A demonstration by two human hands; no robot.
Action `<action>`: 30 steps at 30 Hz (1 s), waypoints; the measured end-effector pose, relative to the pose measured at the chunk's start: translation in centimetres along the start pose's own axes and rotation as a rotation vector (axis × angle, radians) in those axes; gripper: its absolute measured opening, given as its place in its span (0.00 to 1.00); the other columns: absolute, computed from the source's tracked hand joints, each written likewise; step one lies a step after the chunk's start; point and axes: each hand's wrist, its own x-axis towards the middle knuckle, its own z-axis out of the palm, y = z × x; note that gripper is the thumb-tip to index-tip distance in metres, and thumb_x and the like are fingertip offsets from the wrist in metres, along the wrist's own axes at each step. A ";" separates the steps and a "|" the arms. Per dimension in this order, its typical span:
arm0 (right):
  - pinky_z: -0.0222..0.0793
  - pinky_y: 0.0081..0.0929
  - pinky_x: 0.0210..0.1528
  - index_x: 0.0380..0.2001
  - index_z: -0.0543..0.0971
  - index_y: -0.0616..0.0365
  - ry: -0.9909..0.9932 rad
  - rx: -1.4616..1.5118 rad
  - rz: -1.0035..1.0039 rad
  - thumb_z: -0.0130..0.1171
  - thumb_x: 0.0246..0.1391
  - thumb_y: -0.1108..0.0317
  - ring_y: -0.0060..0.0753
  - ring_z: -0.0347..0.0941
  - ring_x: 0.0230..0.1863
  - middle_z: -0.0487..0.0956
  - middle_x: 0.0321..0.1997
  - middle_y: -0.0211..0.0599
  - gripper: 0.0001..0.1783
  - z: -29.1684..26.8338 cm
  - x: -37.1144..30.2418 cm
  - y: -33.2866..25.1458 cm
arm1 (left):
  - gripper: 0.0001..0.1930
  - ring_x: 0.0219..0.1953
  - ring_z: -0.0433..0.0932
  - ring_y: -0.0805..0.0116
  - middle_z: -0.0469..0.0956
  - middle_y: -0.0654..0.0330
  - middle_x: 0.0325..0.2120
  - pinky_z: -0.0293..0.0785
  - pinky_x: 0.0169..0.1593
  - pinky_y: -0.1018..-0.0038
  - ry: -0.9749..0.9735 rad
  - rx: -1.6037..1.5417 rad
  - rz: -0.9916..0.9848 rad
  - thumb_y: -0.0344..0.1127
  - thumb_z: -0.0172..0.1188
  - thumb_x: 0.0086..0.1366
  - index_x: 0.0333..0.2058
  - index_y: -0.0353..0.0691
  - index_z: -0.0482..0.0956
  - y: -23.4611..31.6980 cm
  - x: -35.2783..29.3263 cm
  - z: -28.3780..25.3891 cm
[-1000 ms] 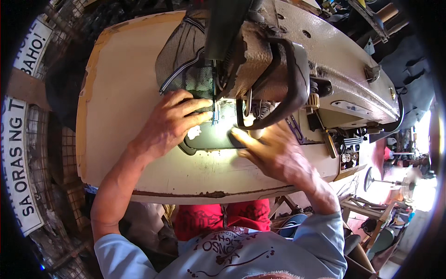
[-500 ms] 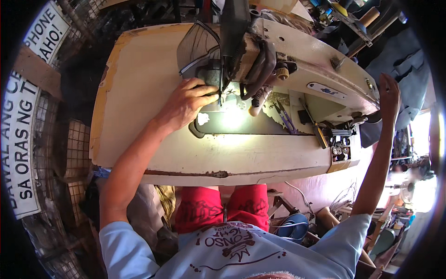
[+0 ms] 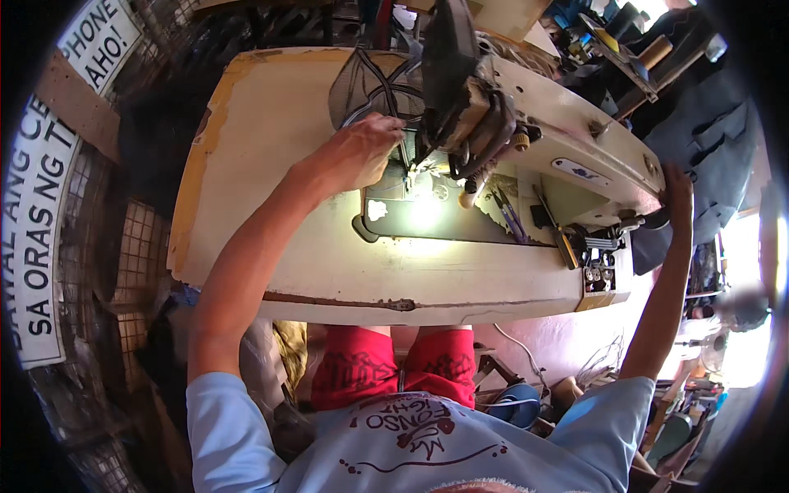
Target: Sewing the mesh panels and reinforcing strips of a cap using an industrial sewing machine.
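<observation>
Pinched close, with the fingers drawn together, the left hand (image 3: 357, 156) grips the near edge of a mesh piece (image 3: 349, 90) just left of the sewing end of the sewing machine (image 3: 596, 140). The mesh is dark, thin and see-through, spread in a rounded shape with dark bands (image 3: 388, 85) crossing over it; it lies on the pale tabletop (image 3: 255, 148), partly behind the machine's head and partly under the hand. At the machine's far right end, the right hand (image 3: 677, 185) is set against the body, its fingers mostly hidden; whether it clasps anything or merely rests there, I cannot tell. The left arm (image 3: 251, 259) slants up and inward to the machine, wrist bent over, back of the hand uppermost. The right arm (image 3: 666, 304) reaches out and nearly straight up alongside the machine's end. Below the machine's arm lie purple-handled snips (image 3: 511, 216) and a yellow-handled screwdriver (image 3: 564, 242), with a tray of bobbins (image 3: 610, 300) to their right.
</observation>
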 end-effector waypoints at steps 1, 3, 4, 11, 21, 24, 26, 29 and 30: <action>0.71 0.47 0.51 0.61 0.72 0.57 0.156 0.062 0.001 0.54 0.54 0.72 0.58 0.75 0.50 0.76 0.51 0.53 0.28 0.3 -1.2 -0.5 | 0.27 0.66 0.67 0.55 0.70 0.53 0.64 0.63 0.71 0.66 -0.023 -0.023 0.029 0.20 0.53 0.58 0.59 0.36 0.75 -0.3 0.3 0.1; 0.72 0.44 0.50 0.58 0.73 0.59 0.403 0.185 0.128 0.56 0.57 0.69 0.53 0.76 0.46 0.77 0.46 0.51 0.24 2.0 -4.7 -3.1 | 0.29 0.69 0.63 0.52 0.69 0.54 0.65 0.59 0.74 0.64 -0.051 -0.063 0.166 0.24 0.51 0.59 0.62 0.37 0.72 -1.1 0.9 0.4; 0.72 0.44 0.50 0.57 0.73 0.60 0.522 0.281 0.249 0.56 0.61 0.66 0.50 0.76 0.47 0.77 0.46 0.49 0.22 3.3 -6.8 -4.8 | 0.28 0.70 0.62 0.53 0.68 0.54 0.66 0.58 0.74 0.63 -0.040 -0.043 0.190 0.25 0.51 0.60 0.62 0.37 0.72 -1.3 0.6 0.9; 0.72 0.42 0.56 0.55 0.70 0.63 0.632 0.572 0.582 0.44 0.73 0.56 0.47 0.74 0.53 0.74 0.53 0.51 0.21 10.6 -10.7 -6.0 | 0.27 0.73 0.56 0.48 0.59 0.54 0.71 0.57 0.74 0.56 -0.075 0.182 0.059 0.30 0.51 0.68 0.66 0.41 0.67 0.0 -1.5 2.5; 0.74 0.49 0.48 0.57 0.73 0.59 0.497 0.149 0.394 0.42 0.71 0.60 0.58 0.77 0.51 0.79 0.52 0.53 0.20 8.0 -6.7 -4.1 | 0.36 0.53 0.78 0.38 0.68 0.39 0.63 0.77 0.55 0.53 -0.258 0.541 -0.490 0.22 0.51 0.62 0.70 0.44 0.61 2.3 -5.8 -2.2; 0.71 0.52 0.51 0.55 0.74 0.58 0.603 0.595 0.799 0.42 0.72 0.49 0.62 0.77 0.49 0.81 0.47 0.56 0.25 8.1 -7.6 -8.5 | 0.36 0.49 0.81 0.45 0.71 0.39 0.59 0.79 0.52 0.57 -0.313 0.573 -0.441 0.20 0.53 0.60 0.68 0.44 0.64 2.6 -6.0 -3.0; 0.70 0.52 0.52 0.54 0.75 0.58 0.623 0.637 0.739 0.41 0.72 0.46 0.63 0.77 0.48 0.81 0.45 0.56 0.27 5.7 -7.9 -9.2 | 0.34 0.49 0.81 0.47 0.72 0.40 0.57 0.79 0.52 0.59 -0.347 0.604 -0.375 0.21 0.54 0.59 0.66 0.43 0.67 2.5 -5.7 -3.2; 0.70 0.50 0.53 0.53 0.75 0.60 0.639 0.471 0.703 0.48 0.71 0.55 0.58 0.74 0.54 0.79 0.54 0.50 0.21 0.4 -9.1 -12.1 | 0.26 0.47 0.81 0.51 0.74 0.43 0.50 0.79 0.48 0.62 -0.244 0.709 -0.200 0.23 0.56 0.59 0.59 0.41 0.73 1.4 -5.3 -2.7; 0.71 0.48 0.53 0.53 0.75 0.61 0.712 0.338 0.663 0.49 0.71 0.57 0.57 0.73 0.56 0.79 0.56 0.49 0.19 -1.2 -9.7 -14.2 | 0.21 0.44 0.81 0.54 0.75 0.46 0.45 0.79 0.45 0.63 -0.151 0.770 -0.102 0.24 0.57 0.59 0.53 0.39 0.76 0.9 -5.4 -2.4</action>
